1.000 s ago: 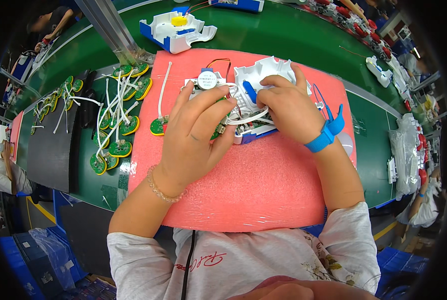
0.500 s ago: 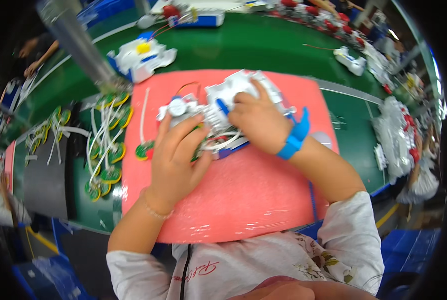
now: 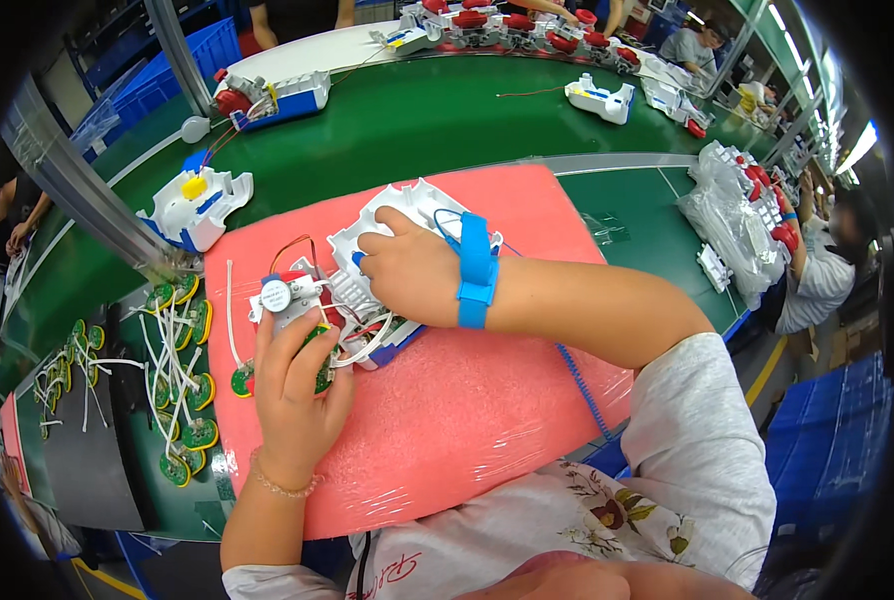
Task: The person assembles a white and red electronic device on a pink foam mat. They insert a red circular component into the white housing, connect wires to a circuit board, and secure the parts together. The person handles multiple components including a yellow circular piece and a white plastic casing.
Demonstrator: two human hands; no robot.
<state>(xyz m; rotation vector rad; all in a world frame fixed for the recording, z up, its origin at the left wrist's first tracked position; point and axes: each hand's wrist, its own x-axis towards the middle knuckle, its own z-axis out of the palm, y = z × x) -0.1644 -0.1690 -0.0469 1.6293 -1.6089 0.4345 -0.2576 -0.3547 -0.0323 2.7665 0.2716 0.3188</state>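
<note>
A white plastic housing point(image 3: 425, 199) with blue edging lies on the pink foam mat, its inside facing up. Wires, a white cable and a round silver motor point(image 3: 275, 296) fill its left part. My left hand point(image 3: 302, 395) is at that end, its thumb and fingers about a green round circuit board point(image 3: 324, 374) partly hidden by them. My right hand point(image 3: 412, 275), with a blue wrist strap point(image 3: 476, 270), grips the housing from above. Its fingers bend into the shell, and its thumb is out of sight. Another green board point(image 3: 244, 380) with a white cable lies left of my left hand.
Several green-and-yellow boards point(image 3: 201, 434) with white cables lie left of the pink mat point(image 3: 467, 440). A metal post point(image 3: 87, 185) stands at the left. Beyond the mat, a green conveyor point(image 3: 397, 120) carries white housings point(image 3: 199, 212). A plastic-wrapped pile point(image 3: 732, 225) sits at right. Other people work around.
The view has swung, so the mat and housing appear farther left and lower. Both hands remain on the housing and its parts, with only slight finger shifts.
</note>
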